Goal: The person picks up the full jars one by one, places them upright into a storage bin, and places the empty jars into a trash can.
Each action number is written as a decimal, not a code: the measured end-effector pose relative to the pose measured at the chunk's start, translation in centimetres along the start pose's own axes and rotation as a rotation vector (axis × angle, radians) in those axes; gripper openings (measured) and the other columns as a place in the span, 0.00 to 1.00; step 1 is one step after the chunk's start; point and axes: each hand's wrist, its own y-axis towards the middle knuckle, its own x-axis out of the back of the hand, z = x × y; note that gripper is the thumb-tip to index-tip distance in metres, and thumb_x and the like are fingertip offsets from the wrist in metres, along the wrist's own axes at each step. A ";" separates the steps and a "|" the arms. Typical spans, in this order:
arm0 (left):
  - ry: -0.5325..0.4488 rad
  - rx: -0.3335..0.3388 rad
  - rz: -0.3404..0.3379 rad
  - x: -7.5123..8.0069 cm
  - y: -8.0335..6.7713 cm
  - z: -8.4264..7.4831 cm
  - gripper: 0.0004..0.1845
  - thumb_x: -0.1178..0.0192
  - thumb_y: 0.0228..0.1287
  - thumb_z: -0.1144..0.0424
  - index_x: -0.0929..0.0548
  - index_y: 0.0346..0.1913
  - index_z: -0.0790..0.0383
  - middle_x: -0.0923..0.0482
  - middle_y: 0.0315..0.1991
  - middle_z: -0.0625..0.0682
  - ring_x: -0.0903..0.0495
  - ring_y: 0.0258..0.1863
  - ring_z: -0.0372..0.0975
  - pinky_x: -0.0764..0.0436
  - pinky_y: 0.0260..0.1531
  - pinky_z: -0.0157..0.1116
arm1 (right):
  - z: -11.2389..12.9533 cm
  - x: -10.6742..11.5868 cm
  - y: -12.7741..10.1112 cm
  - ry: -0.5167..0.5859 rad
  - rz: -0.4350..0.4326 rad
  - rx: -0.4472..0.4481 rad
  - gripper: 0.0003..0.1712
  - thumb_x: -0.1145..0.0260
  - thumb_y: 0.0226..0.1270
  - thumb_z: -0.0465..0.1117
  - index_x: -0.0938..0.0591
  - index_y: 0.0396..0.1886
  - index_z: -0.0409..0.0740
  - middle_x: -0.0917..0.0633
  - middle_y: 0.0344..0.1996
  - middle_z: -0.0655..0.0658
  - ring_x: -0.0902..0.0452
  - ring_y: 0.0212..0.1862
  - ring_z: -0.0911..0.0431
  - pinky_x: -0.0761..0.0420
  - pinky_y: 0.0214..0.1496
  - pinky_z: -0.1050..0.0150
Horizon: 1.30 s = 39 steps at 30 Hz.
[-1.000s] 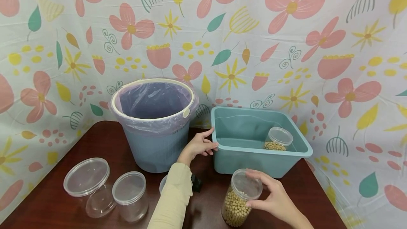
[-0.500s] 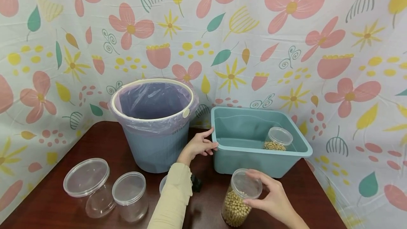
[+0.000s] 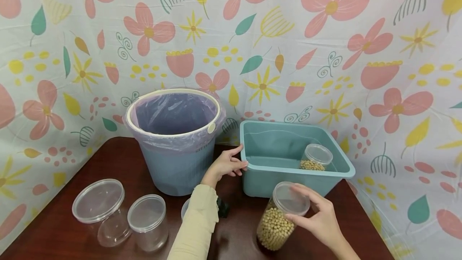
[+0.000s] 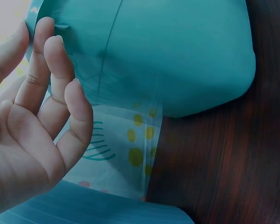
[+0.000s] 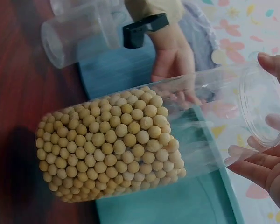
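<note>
A clear jar of soybeans (image 3: pixel 276 224) leans to the right at the table's front, just before the teal basin (image 3: pixel 260 183). My right hand (image 3: pixel 317 216) grips it by its lidded top, thumb below and fingers over the lid (image 3: pixel 290 199). In the right wrist view the jar (image 5: pixel 112 149) lies nearly sideways, half full, with my right fingers (image 5: pixel 266 158) around its lid end. My left hand (image 3: pixel 227 165) rests with relaxed fingers against the basin's left rim; in the left wrist view its fingertips (image 4: pixel 51 44) touch the basin's corner (image 4: pixel 177 51). A second, smaller bean jar (image 3: pixel 315 157) stands inside the basin.
A blue bucket (image 3: pixel 177 163) lined with a purple bag stands left of the basin. Two empty lidded clear jars (image 3: pixel 101 212) (image 3: pixel 148 222) sit at the front left of the dark wooden table (image 3: pixel 72 171); a third is mostly hidden behind my left sleeve. A floral cloth backs the scene.
My right hand has tipped the soybean jar to the right and raised its top toward the basin. The left hand has stayed on the basin rim.
</note>
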 end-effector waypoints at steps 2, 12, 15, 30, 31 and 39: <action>-0.003 -0.003 -0.004 0.1 0.4 0.6 0.36 0.39 0.58 0.63 0.43 0.68 0.49 0.19 0.28 0.57 0.21 0.22 0.45 0.26 0.20 0.35 | 0.1 0.2 0.2 0.017 -0.022 0.008 0.37 0.27 0.28 0.18 0.26 0.48 0.25 0.23 0.48 0.39 0.28 0.52 0.60 0.27 0.43 0.73; -0.007 -0.010 0.001 0.2 0.7 0.9 0.36 0.40 0.58 0.63 0.44 0.68 0.49 0.20 0.32 0.64 0.23 0.19 0.38 0.26 0.20 0.35 | 0.3 1.1 1.4 0.070 -0.106 0.062 0.38 0.31 0.23 0.11 0.26 0.46 0.20 0.21 0.46 0.41 0.25 0.46 0.59 0.25 0.33 0.74; -0.007 -0.007 0.000 0.2 0.7 0.9 0.36 0.40 0.58 0.63 0.44 0.68 0.49 0.20 0.34 0.66 0.23 0.19 0.39 0.27 0.20 0.34 | 0.3 1.4 1.9 0.105 -0.131 0.097 0.37 0.32 0.23 0.10 0.27 0.45 0.19 0.21 0.45 0.42 0.24 0.42 0.60 0.25 0.28 0.75; -0.012 0.005 0.015 0.0 -0.5 -0.6 0.36 0.41 0.59 0.65 0.45 0.68 0.53 0.19 0.28 0.59 0.25 0.35 0.62 0.27 0.20 0.34 | 0.9 3.3 5.0 0.285 -0.235 0.261 0.28 0.30 0.37 0.19 0.30 0.42 0.11 0.20 0.43 0.38 0.23 0.40 0.55 0.26 0.35 0.74; -0.006 0.006 0.015 0.0 -0.7 -0.9 0.35 0.42 0.60 0.66 0.45 0.68 0.54 0.19 0.28 0.59 0.25 0.36 0.62 0.27 0.20 0.34 | 0.9 3.4 5.2 0.295 -0.244 0.272 0.28 0.30 0.38 0.20 0.30 0.42 0.11 0.20 0.43 0.37 0.22 0.39 0.55 0.26 0.34 0.74; -0.009 -0.001 0.014 0.0 -0.9 -0.9 0.35 0.42 0.59 0.66 0.45 0.68 0.54 0.19 0.30 0.61 0.22 0.29 0.56 0.27 0.20 0.34 | 1.2 4.1 6.8 0.322 -0.329 0.316 0.27 0.30 0.41 0.22 0.29 0.41 0.10 0.19 0.41 0.37 0.22 0.40 0.54 0.27 0.35 0.73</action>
